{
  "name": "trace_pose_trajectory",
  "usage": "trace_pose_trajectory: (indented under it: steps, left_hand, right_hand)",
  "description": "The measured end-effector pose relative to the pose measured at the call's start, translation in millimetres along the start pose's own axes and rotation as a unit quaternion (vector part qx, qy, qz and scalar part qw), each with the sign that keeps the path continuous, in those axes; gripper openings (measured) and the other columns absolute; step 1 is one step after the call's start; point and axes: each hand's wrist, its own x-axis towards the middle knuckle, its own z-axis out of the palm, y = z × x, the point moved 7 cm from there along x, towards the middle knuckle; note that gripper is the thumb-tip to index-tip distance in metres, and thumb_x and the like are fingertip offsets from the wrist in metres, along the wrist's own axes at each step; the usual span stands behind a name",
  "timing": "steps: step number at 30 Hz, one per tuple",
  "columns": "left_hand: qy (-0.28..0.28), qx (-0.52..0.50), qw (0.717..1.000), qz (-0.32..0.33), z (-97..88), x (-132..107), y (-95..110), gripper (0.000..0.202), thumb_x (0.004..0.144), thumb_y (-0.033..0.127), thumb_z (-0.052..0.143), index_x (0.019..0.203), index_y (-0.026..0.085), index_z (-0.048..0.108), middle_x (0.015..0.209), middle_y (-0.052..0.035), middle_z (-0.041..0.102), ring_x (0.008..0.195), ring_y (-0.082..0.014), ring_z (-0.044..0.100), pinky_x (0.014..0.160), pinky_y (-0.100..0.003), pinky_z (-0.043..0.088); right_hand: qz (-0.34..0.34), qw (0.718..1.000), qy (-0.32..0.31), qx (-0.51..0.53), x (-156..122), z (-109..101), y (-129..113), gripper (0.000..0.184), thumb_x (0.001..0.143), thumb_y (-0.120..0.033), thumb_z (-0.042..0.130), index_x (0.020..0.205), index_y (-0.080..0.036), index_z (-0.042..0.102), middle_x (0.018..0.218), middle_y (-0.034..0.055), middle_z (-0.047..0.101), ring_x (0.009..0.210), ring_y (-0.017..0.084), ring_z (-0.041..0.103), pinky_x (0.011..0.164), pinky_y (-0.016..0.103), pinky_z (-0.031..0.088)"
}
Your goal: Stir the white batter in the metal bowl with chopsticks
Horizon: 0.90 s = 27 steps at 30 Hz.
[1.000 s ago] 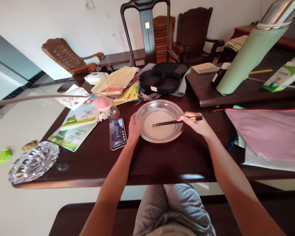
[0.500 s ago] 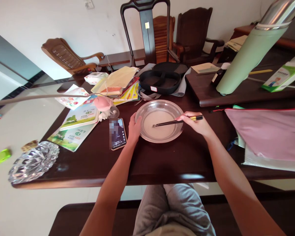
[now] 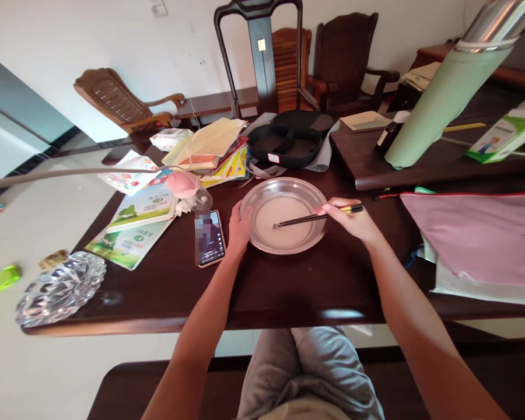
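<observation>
A round metal bowl [image 3: 262, 191] with pale whitish liquid in it sits on the dark wooden table [image 3: 289, 286] in front of me. My left hand [image 3: 240, 228] rests against the bowl's left rim and steadies it. My right hand [image 3: 352, 221] holds a pair of black chopsticks [image 3: 306, 219] at the bowl's right side. Their tips dip into the liquid near the bowl's middle.
A phone [image 3: 210, 238] with a lit screen lies just left of my left hand. Books [image 3: 144, 219] and papers pile at the back left, near a glass ashtray [image 3: 61, 287]. A black case [image 3: 286, 143] lies behind the bowl. A green flask [image 3: 446, 93] and pink pouch [image 3: 476, 233] sit right.
The chopstick tips have shifted slightly right within the liquid, and my right hand has edged right with them. My left hand and the bowl have stayed put.
</observation>
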Motion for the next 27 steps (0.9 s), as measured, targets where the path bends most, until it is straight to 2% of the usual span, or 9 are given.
trace_pose_trajectory:
  steps: [3, 8, 10, 15, 18, 21, 23, 25, 27]
  left_hand:
    - [-0.002, -0.006, 1.0, -0.001, -0.1, 0.9, -1.5, 0.045, 0.09, 0.037, 0.065, 0.131, 0.019, 0.063, 0.137, -0.0137, 0.068, 0.128, -0.0295, 0.062, 0.114, -0.044, 0.044]
    - [-0.005, -0.006, 1.0, 0.005, -3.3, 2.4, -3.8, 0.046, 0.089, 0.039, 0.068, 0.131, 0.02, 0.063, 0.136, -0.0126, 0.068, 0.13, -0.0301, 0.062, 0.115, -0.045, 0.044]
    - [-0.006, -0.009, 1.0, 0.008, -3.7, 2.8, -4.5, 0.046, 0.089, 0.04, 0.068, 0.131, 0.021, 0.064, 0.136, -0.0121, 0.069, 0.131, -0.0301, 0.061, 0.115, -0.044, 0.044]
    - [0.0, -0.012, 1.0, 0.01, -1.1, 2.9, -5.0, 0.046, 0.089, 0.04, 0.069, 0.131, 0.021, 0.064, 0.136, -0.0127, 0.068, 0.132, -0.0305, 0.061, 0.116, -0.044, 0.044]
    - [0.0, -0.013, 1.0, 0.006, 0.1, 2.9, -5.2, 0.046, 0.089, 0.04, 0.068, 0.131, 0.021, 0.064, 0.136, -0.0125, 0.068, 0.132, -0.0301, 0.061, 0.116, -0.044, 0.043]
    - [0.003, -0.009, 1.0, 0.006, -1.1, 2.8, -4.8, 0.044, 0.089, 0.038, 0.067, 0.13, 0.021, 0.064, 0.138, -0.0124, 0.068, 0.132, -0.0297, 0.06, 0.116, -0.044, 0.042]
    - [0.003, -0.004, 1.0, 0.004, -2.1, 2.7, -4.6, 0.044, 0.09, 0.036, 0.066, 0.13, 0.02, 0.064, 0.139, -0.0134, 0.066, 0.133, -0.0298, 0.06, 0.117, -0.044, 0.042]
    - [0.0, 0.0, 1.0, 0.001, -1.9, 2.4, -4.5, 0.044, 0.09, 0.034, 0.064, 0.131, 0.018, 0.063, 0.14, -0.0142, 0.065, 0.132, -0.0298, 0.06, 0.116, -0.044, 0.042]
    - [-0.002, 0.0, 1.0, 0.001, -0.9, 2.2, -3.9, 0.044, 0.091, 0.033, 0.063, 0.132, 0.018, 0.062, 0.14, -0.0142, 0.066, 0.132, -0.0295, 0.06, 0.116, -0.044, 0.042]
  right_hand:
    - [-0.013, 0.999, 0.025, -0.024, 1.5, -2.5, 1.1, 0.04, 0.086, -0.064, 0.07, 0.081, -0.025, 0.08, 0.089, 0.0051, 0.083, 0.089, 0.026, 0.078, 0.082, 0.037, 0.058]
    - [-0.02, 0.989, 0.148, -0.005, -4.5, -41.6, -0.7, 0.047, 0.09, -0.063, 0.064, 0.064, -0.024, 0.073, 0.071, 0.0047, 0.078, 0.076, 0.025, 0.076, 0.085, 0.04, 0.058]
    - [-0.013, 0.992, 0.125, 0.013, -4.7, -39.7, -1.4, 0.049, 0.09, -0.064, 0.065, 0.061, -0.024, 0.071, 0.068, 0.0048, 0.077, 0.072, 0.024, 0.076, 0.083, 0.04, 0.058]
    - [-0.005, 1.0, -0.003, -0.005, -0.4, -0.7, -1.4, 0.04, 0.085, -0.063, 0.07, 0.077, -0.025, 0.08, 0.083, 0.0054, 0.083, 0.083, 0.025, 0.078, 0.079, 0.036, 0.059]
    - [-0.017, 0.999, 0.024, -0.027, 1.3, -2.1, -0.5, 0.038, 0.086, -0.061, 0.07, 0.08, -0.025, 0.08, 0.088, 0.0052, 0.083, 0.087, 0.025, 0.078, 0.079, 0.036, 0.058]
    - [-0.022, 0.992, 0.121, -0.02, -1.3, -28.2, -0.4, 0.041, 0.088, -0.061, 0.068, 0.072, -0.025, 0.077, 0.08, 0.0044, 0.081, 0.082, 0.024, 0.077, 0.084, 0.038, 0.057]
    - [-0.023, 0.988, 0.153, 0.002, -4.0, -41.1, -1.5, 0.046, 0.089, -0.063, 0.066, 0.064, -0.025, 0.073, 0.072, 0.0042, 0.078, 0.076, 0.024, 0.075, 0.085, 0.039, 0.057]
    - [-0.012, 0.991, 0.128, 0.025, -4.1, -39.7, -2.0, 0.05, 0.088, -0.065, 0.066, 0.059, -0.025, 0.07, 0.067, 0.0043, 0.077, 0.071, 0.023, 0.075, 0.082, 0.039, 0.058]
    - [0.004, 0.997, 0.068, 0.034, -2.8, -25.8, -1.8, 0.048, 0.087, -0.065, 0.067, 0.062, -0.024, 0.072, 0.069, 0.0045, 0.078, 0.071, 0.023, 0.075, 0.081, 0.038, 0.058]
